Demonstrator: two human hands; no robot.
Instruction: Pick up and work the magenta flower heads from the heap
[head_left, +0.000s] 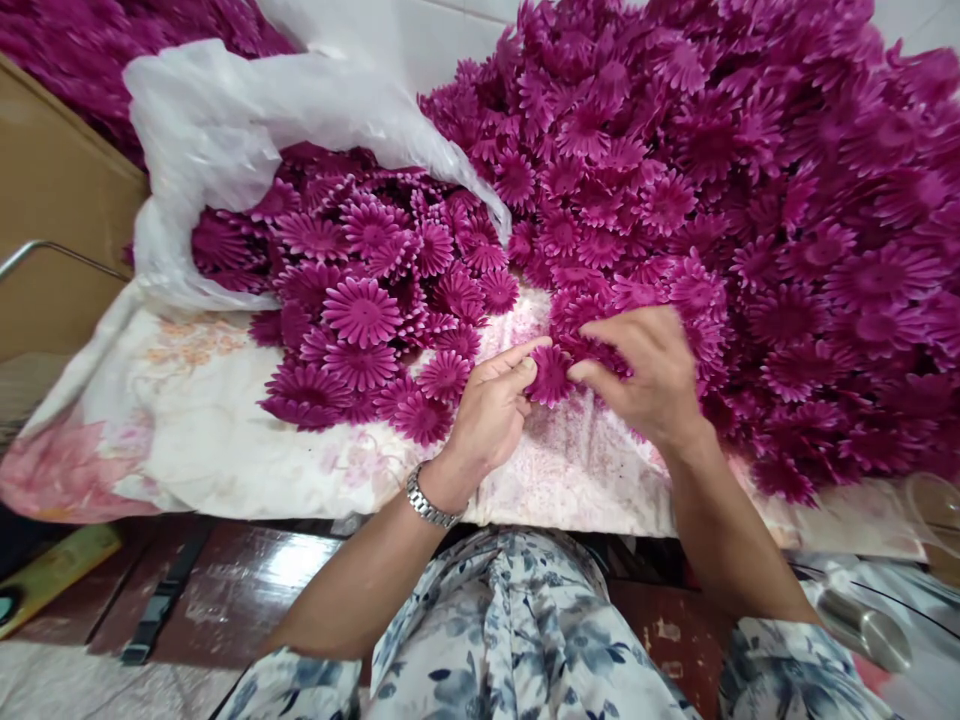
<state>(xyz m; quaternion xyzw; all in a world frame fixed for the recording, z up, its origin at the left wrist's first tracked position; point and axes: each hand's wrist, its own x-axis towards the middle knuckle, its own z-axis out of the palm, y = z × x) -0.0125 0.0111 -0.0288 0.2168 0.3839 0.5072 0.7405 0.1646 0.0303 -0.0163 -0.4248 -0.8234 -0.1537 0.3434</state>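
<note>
Between my hands is a purple artificial flower head (551, 376), its petals spread in a flat round. My left hand (491, 405), a metal watch on its wrist, pinches the flower's left edge between thumb and fingers. Just to the right, my right hand (646, 370) hovers with thumb and fingers apart, slightly blurred. Its thumb tip is close to the petals; I cannot tell if it touches them. A smaller heap of the same flower heads (360, 310) spills from a white plastic bag (217, 120) on the left.
A large pile of purple flower heads (750, 180) rises at the right and back. Everything lies on a floral cloth (217, 430) covering the table. Cardboard (67, 180) stands at the far left. A metal cylinder (862, 625) lies low on the right.
</note>
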